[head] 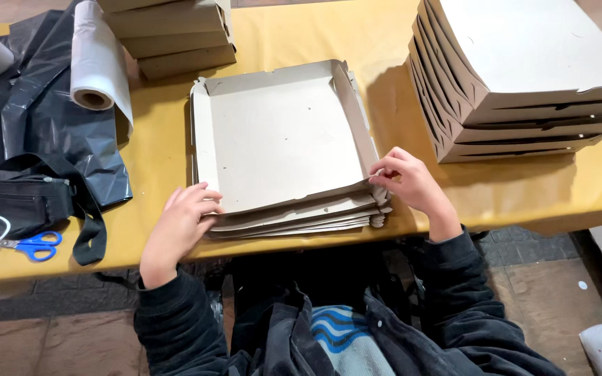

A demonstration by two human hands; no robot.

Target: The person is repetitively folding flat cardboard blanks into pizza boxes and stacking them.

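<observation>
Though half-folded, grey cardboard box atop stack

Matt grey cardboard under your hands, on a smooth yellow surface.
Your left hand and right hand touch the flat carton blanks, dull, fibrous paperboard. Beyond your right hand, folded boxes look equally matt; beyond your left, glossy black plastic sheeting and a translucent film roll.

flat box stack centre, table edge | folded boxes right | scissors, bag left
</observation>
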